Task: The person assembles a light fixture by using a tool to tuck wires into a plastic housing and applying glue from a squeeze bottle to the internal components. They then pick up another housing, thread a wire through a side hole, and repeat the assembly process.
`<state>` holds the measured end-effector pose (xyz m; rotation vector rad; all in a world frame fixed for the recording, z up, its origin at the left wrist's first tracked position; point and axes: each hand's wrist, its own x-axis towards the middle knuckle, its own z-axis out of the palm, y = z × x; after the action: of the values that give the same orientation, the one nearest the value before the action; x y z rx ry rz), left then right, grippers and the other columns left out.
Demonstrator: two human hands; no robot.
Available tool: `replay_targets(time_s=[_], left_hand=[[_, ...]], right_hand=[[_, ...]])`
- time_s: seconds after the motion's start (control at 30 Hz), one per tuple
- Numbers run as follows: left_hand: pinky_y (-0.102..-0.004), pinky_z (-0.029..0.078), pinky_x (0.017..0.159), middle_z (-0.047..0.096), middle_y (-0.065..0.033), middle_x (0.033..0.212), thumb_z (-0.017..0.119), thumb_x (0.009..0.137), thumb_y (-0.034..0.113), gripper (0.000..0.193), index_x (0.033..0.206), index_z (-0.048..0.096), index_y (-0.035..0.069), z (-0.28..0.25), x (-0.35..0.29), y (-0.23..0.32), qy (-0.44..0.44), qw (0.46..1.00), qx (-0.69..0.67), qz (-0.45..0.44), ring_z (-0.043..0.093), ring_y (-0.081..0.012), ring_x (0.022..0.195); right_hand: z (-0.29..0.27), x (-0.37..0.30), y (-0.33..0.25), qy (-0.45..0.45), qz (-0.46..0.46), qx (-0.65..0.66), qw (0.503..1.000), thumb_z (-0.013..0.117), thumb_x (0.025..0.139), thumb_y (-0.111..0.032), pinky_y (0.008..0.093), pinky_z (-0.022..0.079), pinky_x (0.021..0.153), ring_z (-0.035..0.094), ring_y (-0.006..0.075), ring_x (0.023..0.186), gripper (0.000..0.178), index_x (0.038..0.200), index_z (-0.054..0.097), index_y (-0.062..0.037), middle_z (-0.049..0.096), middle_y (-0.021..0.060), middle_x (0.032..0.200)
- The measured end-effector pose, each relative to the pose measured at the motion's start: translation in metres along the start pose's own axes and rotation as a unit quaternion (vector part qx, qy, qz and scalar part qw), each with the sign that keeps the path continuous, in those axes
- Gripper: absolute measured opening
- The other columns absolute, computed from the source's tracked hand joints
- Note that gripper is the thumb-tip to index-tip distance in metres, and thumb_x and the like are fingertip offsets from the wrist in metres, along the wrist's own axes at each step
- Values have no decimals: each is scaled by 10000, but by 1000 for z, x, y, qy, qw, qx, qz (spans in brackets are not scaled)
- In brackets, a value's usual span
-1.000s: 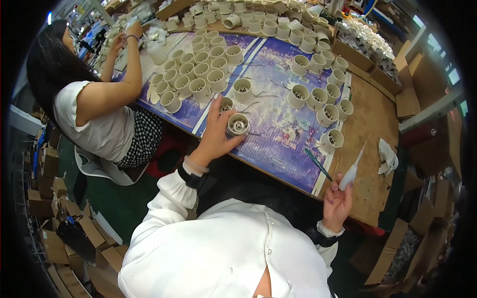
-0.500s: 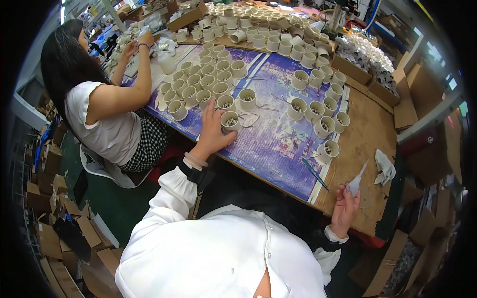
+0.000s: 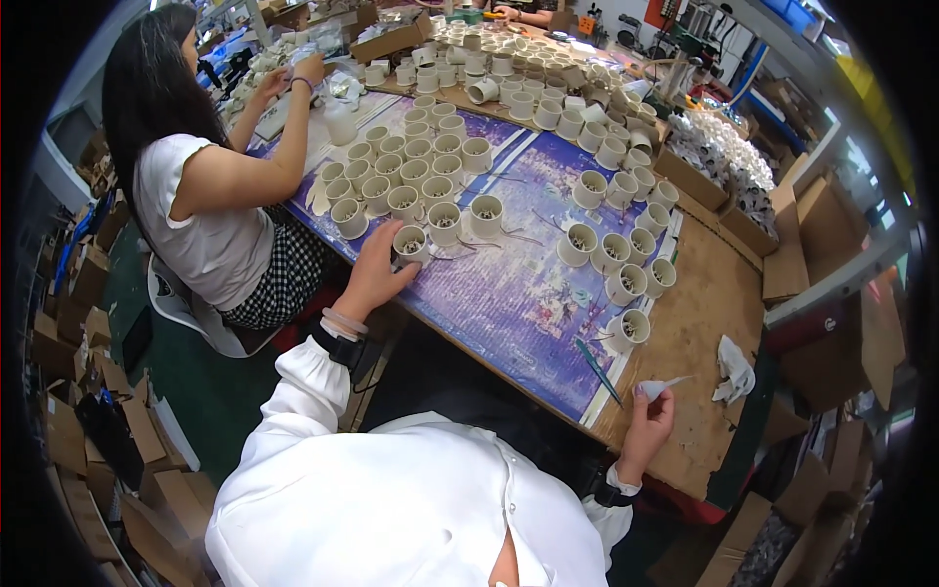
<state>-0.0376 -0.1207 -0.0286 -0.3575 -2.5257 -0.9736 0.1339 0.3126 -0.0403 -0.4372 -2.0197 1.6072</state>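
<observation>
My left hand (image 3: 374, 276) is closed around a small cream cup (image 3: 412, 247) at the near edge of the mat, thumb on its right side. Small metal parts and thin wires show inside the cup. Just beyond it stand a group of similar cups (image 3: 444, 227), several with wires trailing to the right. Over the wooden table's right front, my right hand (image 3: 646, 430) pinches a small whitish applicator with a long thin tip (image 3: 665, 387), which points right. A second cluster of filled cups (image 3: 626, 284) sits on the mat's right side.
Teal tweezers (image 3: 599, 372) lie on the purple mat (image 3: 499, 323) near its right edge. A crumpled white cloth (image 3: 734, 370) rests on the wood. Many more cups (image 3: 548, 115) are piled at the back. A co-worker (image 3: 205, 186) sits at the left; cardboard boxes (image 3: 181, 519) surround the table.
My left hand has slid the cup leftward, closer to the front row of the group. In my right hand the applicator has tipped from pointing upward to pointing right.
</observation>
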Motion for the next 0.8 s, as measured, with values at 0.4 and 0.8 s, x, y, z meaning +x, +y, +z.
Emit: replay_targets(time_s=[0.4, 0.8], left_hand=[[-380, 499, 837, 538, -229, 1254, 717, 804, 236, 523, 1245, 534, 22, 91, 51, 86, -106, 987, -113, 45, 638, -284, 892], [-327, 519, 725, 575, -156, 1050, 710, 817, 241, 558, 1273, 496, 1, 91, 27, 104, -133, 978, -159, 31, 632, -208, 782]], right_hand=[[-1, 5, 13, 68, -20, 7, 997, 704, 858, -104, 233, 428, 696, 510, 92, 795, 257, 1051, 577, 9, 579, -7, 915], [2, 18, 10, 87, -53, -217, 971, 712, 827, -122, 340, 478, 745, 592, 240, 853, 313, 1072, 574, 16, 613, 142, 974]])
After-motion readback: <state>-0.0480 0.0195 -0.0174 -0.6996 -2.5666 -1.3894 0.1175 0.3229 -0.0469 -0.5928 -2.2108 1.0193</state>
